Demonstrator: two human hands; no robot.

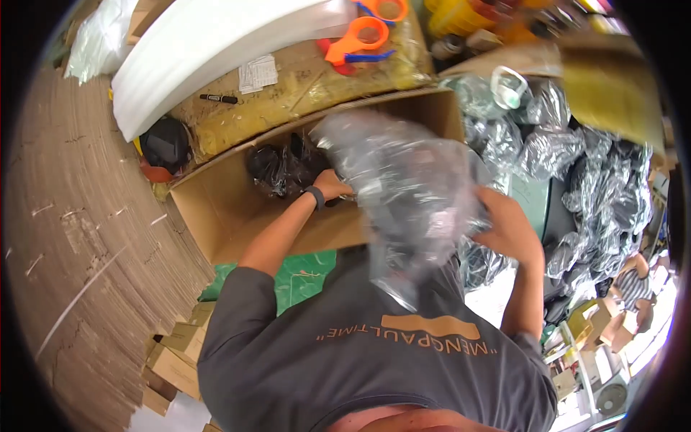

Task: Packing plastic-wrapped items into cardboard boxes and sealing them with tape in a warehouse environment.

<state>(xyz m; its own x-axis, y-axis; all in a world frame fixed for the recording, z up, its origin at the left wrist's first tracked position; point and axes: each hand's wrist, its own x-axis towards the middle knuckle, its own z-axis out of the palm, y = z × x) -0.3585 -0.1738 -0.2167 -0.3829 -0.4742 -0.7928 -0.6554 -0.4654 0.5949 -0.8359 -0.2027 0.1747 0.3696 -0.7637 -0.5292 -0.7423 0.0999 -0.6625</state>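
A large clear plastic bag [417, 194] with something dark inside is held over an open cardboard box [209, 209]. It is blurred, and its contents cannot be made out. My right hand [502, 225] grips the bag's right side, the fingertips partly hidden by the film. At its left edge my left hand [332, 186], with a dark band on the wrist, is closed, its fingertips partly covered by the bag. Inside the box's left end lies another dark item in clear plastic [282, 167], close to my left hand.
Behind the box, a tape-covered bench [302, 90] bears orange tape dispensers [363, 37], a black marker [219, 99], paper slips [258, 74] and a white foam roll [216, 43]. Many bagged dark items [551, 147] pile up at right. Stacked flat cardboard [79, 216] fills the left.
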